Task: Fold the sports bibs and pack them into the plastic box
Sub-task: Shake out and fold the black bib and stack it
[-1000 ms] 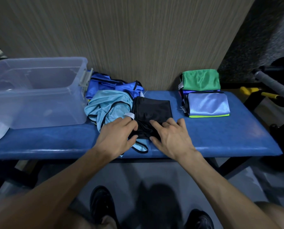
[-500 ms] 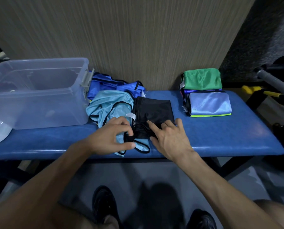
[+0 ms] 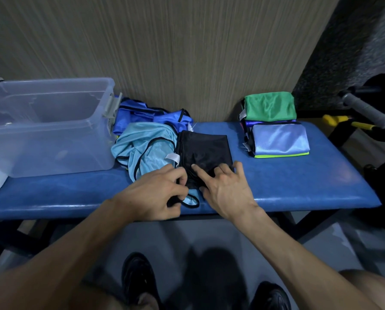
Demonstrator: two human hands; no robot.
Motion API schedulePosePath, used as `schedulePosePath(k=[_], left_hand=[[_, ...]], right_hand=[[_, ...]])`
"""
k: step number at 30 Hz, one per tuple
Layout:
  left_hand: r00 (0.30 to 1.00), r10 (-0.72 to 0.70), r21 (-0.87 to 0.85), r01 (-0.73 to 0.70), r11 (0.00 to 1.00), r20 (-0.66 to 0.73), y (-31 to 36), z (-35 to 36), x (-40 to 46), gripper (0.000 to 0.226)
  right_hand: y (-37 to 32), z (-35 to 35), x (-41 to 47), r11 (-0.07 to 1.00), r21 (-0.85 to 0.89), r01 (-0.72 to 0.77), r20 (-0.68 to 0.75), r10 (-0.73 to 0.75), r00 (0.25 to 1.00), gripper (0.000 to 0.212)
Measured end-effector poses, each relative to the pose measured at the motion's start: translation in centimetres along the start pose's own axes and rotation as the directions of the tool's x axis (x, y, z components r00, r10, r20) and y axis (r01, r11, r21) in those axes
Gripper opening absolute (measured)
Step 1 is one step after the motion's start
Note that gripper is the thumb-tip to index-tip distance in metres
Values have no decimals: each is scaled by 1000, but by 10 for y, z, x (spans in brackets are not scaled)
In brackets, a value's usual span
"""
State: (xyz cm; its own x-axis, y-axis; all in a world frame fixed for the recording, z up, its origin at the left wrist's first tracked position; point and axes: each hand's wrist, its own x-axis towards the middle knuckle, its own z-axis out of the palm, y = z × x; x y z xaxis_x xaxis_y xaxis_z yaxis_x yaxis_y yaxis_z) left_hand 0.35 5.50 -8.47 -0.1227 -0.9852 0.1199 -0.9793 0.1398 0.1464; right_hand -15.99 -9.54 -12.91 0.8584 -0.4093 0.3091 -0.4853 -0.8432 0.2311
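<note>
Since a second ago the left hand [image 3: 155, 193] has slid back toward the bench's near edge, and its fingers have gone from lying flat to curled, pinching the near hem of the black bib [image 3: 203, 151]. Right hand [image 3: 226, 191] stays on that bib, index finger pressing the cloth, other fingers loosely bent and holding nothing.

One view, from the head: one black bib lies folded mid-bench [image 3: 299, 182]. Beside it on the left one light-blue bib [image 3: 146, 148] lies crumpled, a loop of it poking out under the black bib at the near edge. Behind lies a heap of royal-blue bibs [image 3: 142, 114]; their number cannot be told. One clear box [image 3: 48, 128] stands at the left, touching that heap. At the right sits one folded stack [image 3: 278, 139], with a green bib [image 3: 269, 106] behind it. A grey handle [image 3: 366, 109] sticks in at the far right.
</note>
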Motion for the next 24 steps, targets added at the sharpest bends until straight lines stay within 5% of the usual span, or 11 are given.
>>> schedulePosePath(k=[2, 7, 13, 16, 20, 24], left_hand=[[1000, -6, 1, 6, 1000, 17, -2, 1, -1, 25], [962, -165, 94, 189, 977, -219, -12, 8, -2, 35], [994, -112, -280, 109, 954, 5, -15, -1, -7, 10], [982, -143, -270, 172, 947, 122, -21, -5, -12, 21], [978, -209, -203, 209, 957, 20, -20, -9, -12, 37], [988, -129, -215, 108, 971, -86, -5, -19, -5, 23]], right_hand=[[-2, 0, 1, 1000, -1, -5, 19, 5, 1000, 63], [-3, 1, 2, 1000, 10, -10, 21, 9, 1000, 61], [-3, 0, 2, 1000, 7, -4, 44, 4, 999, 60], [-5, -2, 1, 1000, 8, -10, 76, 10, 997, 60], [-6, -4, 0, 999, 10, -31, 96, 30, 995, 63], [-8, -5, 1, 999, 22, -38, 114, 35, 993, 66]])
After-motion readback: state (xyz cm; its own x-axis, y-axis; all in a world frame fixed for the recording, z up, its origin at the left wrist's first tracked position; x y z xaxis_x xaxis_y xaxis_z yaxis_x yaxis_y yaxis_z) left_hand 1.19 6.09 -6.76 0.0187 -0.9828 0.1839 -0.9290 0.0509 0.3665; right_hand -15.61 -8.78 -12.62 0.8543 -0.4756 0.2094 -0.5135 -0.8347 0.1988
